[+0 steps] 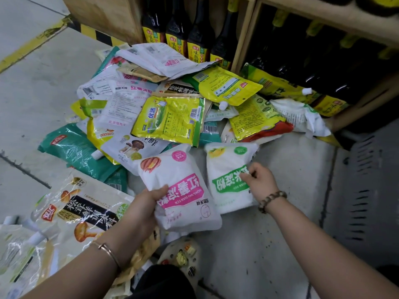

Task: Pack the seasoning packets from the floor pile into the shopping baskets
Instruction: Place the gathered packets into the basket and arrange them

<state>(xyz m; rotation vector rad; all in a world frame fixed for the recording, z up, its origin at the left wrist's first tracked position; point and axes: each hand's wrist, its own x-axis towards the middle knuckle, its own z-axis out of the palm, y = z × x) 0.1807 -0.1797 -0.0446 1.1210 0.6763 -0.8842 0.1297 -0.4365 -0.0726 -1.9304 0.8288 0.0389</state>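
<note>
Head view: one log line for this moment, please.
left hand: grips pink-label packet | right hand: pinches green-label packet | floor pile: not yet packed

Flat, even light from overhead; the floor is pale, with no hard shadows. The pink-labelled packet in my left hand is sharp and its print legible. So is the green-labelled packet my right hand pinches, with a faint soft shadow under that hand. Left of my grip, white glare streaks the glossy mushroom packet. Beyond my grip the shelf recess goes dim; the bottles are dark, blurred, with small highlights. Right of my grip, the dark slotted panel is murky. Straight lines bow toward the edges; corners are soft.
</note>
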